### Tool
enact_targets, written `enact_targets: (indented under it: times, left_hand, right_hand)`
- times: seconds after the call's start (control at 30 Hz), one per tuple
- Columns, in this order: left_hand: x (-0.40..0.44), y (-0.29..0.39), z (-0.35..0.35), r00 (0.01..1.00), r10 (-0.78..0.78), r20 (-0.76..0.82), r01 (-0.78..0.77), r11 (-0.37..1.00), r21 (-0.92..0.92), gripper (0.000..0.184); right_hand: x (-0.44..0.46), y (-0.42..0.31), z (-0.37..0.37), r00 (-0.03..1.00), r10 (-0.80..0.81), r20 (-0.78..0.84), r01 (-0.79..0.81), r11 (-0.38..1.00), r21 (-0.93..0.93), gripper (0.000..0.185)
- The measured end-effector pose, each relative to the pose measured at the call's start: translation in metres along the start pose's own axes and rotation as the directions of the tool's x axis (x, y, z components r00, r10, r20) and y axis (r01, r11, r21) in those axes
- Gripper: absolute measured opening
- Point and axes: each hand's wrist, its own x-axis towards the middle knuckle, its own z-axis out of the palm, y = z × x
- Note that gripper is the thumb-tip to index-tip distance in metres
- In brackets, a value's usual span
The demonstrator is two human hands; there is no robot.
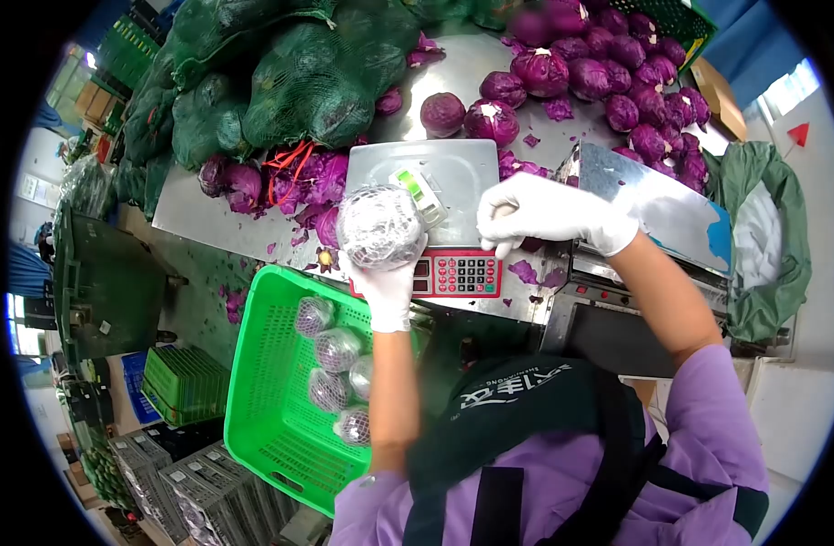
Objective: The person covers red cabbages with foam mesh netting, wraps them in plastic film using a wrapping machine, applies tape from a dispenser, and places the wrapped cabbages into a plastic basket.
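Observation:
My left hand (385,293), in a white glove, holds a round wrapped cabbage (380,226) from below, in front of the weighing scale's metal plate (467,168). Clear film and white netting seem to cover it. Behind the cabbage, a small white and green object, perhaps a label or tape roll (419,193), rests on the plate. My right hand (540,214), also gloved, hovers by the plate's right edge with fingers curled together; whatever they pinch, if anything, is hidden. Below the plate is the scale's red keypad panel (467,275), partly covered by my left hand.
A green crate (253,364) with several wrapped cabbages (338,348) stands below left. Bare purple cabbages (590,77) heap at the back right. Full green net bags (317,77) lie at the back left. A metal wrapping machine (649,196) borders the right. Loose leaves (326,177) litter the table.

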Motion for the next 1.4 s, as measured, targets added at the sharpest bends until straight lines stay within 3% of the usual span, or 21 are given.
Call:
enact_targets:
  times: [0.03,0.1,0.3,0.37,0.43,0.6,0.73,1.07,1.13,1.4]
  left_hand:
    - [-0.005,-0.001,0.002,1.000,0.001,0.000,-0.001,1.000,-0.004,0.088]
    - [-0.017,-0.002,0.007,0.995,0.092,-0.028,-0.085,0.976,0.199,0.087]
    - [-0.041,-0.019,0.013,0.987,0.158,0.019,-0.156,0.939,0.306,0.082]
    - [-0.047,-0.023,0.013,0.986,0.154,0.069,-0.167,0.949,0.269,0.082]
    - [-0.055,-0.024,0.019,0.985,0.161,0.060,-0.171,0.951,0.259,0.082]
    - [-0.065,-0.020,0.040,0.982,0.179,0.054,-0.187,0.950,0.250,0.091]
    - [-0.069,-0.017,0.042,0.981,0.172,0.087,-0.187,0.960,0.210,0.079]
    - [-0.071,-0.019,0.041,0.969,0.238,0.061,-0.246,0.954,0.169,0.084]
    - [-0.072,-0.016,0.041,0.968,0.247,0.045,-0.250,0.963,0.098,0.082]
    - [-0.074,-0.012,0.047,0.966,0.259,0.014,-0.259,0.959,0.113,0.087]
  right_hand:
    - [-0.006,-0.025,0.002,0.999,0.017,0.034,-0.016,1.000,-0.010,0.016]
    - [-0.010,-0.064,0.006,0.996,0.002,0.090,0.000,1.000,-0.027,0.018]
    - [-0.002,-0.112,0.031,0.976,-0.158,0.147,0.147,0.986,0.079,0.026]
    - [0.005,-0.096,0.038,0.976,-0.157,0.151,0.139,0.983,0.123,0.025]
    - [0.003,-0.081,0.045,0.992,0.004,0.123,-0.015,0.996,0.090,0.023]
    - [-0.002,-0.032,0.052,0.982,0.162,0.098,-0.180,0.960,0.214,0.019]
    - [-0.008,-0.027,0.060,0.982,0.176,0.072,-0.188,0.956,0.225,0.019]
    - [-0.013,-0.031,0.082,0.977,0.199,-0.072,-0.187,0.971,0.147,0.029]
    - [-0.014,-0.029,0.083,0.983,0.167,-0.070,-0.154,0.975,0.157,0.031]
    - [-0.020,-0.042,0.088,0.987,0.140,-0.080,-0.126,0.979,0.163,0.032]
